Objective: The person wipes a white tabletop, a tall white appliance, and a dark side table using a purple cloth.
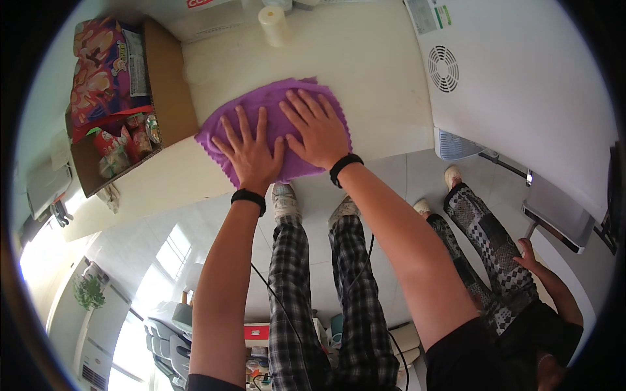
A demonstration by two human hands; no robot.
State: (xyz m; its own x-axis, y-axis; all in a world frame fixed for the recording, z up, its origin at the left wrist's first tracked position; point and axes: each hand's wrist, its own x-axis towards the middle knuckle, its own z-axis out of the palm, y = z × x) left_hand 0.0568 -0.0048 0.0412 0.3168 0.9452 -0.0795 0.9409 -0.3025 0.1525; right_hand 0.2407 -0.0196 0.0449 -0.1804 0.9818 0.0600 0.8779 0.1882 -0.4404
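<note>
A purple cloth [274, 97] with a scalloped edge lies spread on a cream-coloured tabletop [386, 97], its near part reaching the table's front edge. Flat on its left half rests my left hand [252, 151], fingers spread and pointing away from me. My right hand [318, 129] presses on the right half, palm down with the fingers apart. The two thumbs are close to each other. Neither hand grips the cloth. Each wrist wears a black band.
An open cardboard box [171, 88] with snack packets stands at the left. Behind the cloth is a pale cylinder [274, 27]. A white appliance [508, 97] with a round vent borders the right side. Another person [503, 259] is at the lower right.
</note>
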